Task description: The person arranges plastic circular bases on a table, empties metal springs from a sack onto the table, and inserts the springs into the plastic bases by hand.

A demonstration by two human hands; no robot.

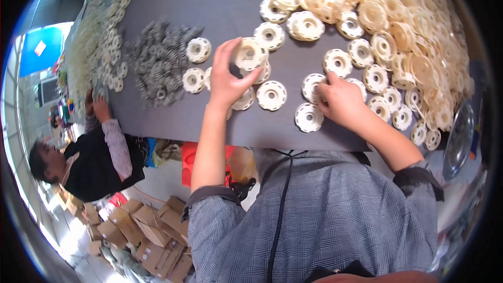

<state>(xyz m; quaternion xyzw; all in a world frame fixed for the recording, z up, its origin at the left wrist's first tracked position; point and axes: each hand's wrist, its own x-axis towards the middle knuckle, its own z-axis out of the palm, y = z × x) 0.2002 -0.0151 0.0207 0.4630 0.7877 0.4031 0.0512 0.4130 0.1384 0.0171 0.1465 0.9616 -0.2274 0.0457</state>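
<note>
Head view: upper centre, the left hand [229, 85] pinched a cream, round plastic wheel [249, 54]; right of centre, the right hand [343, 99] hid its grip from me. Some white slotted wheels [272, 95] seemed set out; the upper-right cream heap [411, 26] apparently remained.

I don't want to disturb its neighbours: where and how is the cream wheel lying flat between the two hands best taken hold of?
Best, I judge, to pinch the notched rim of the cream wheel at its right edge, coming from the right: bare tabletop shows there, while neighbouring wheels crowd its left. It lies flat, leaving that rim edge exposed.
</note>
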